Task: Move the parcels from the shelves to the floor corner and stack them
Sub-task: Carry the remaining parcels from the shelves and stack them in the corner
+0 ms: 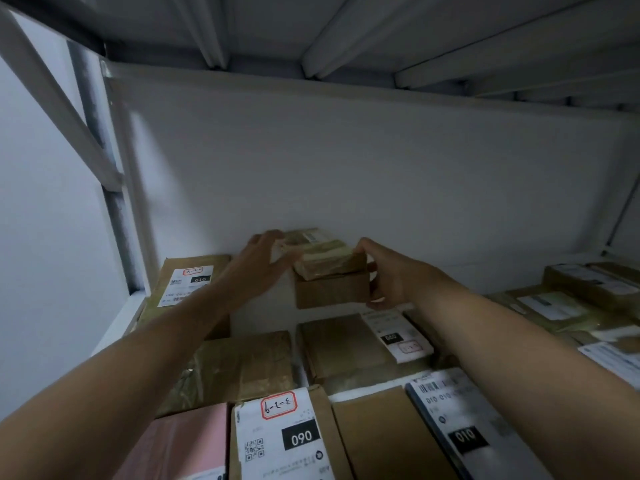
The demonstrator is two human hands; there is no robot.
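Note:
Two small brown cardboard parcels sit stacked at the back of the shelf: a taped upper parcel [320, 254] on a plain lower parcel [330, 291]. My left hand [266, 261] lies against the left side of the upper parcel, its fingers fairly straight. On the right side, my right hand [388, 275] grips the stack, thumb on the upper parcel's edge and fingers curled round the lower one. Both arms reach over the parcels in front.
Several labelled cardboard parcels cover the white shelf [119, 318]: one marked 010 [188, 285] at the left, one marked 060 [287, 438] in front, a pink one [187, 445], more at the right [568, 299]. The shelf above [346, 29] hangs low; a metal post [114, 188] stands left.

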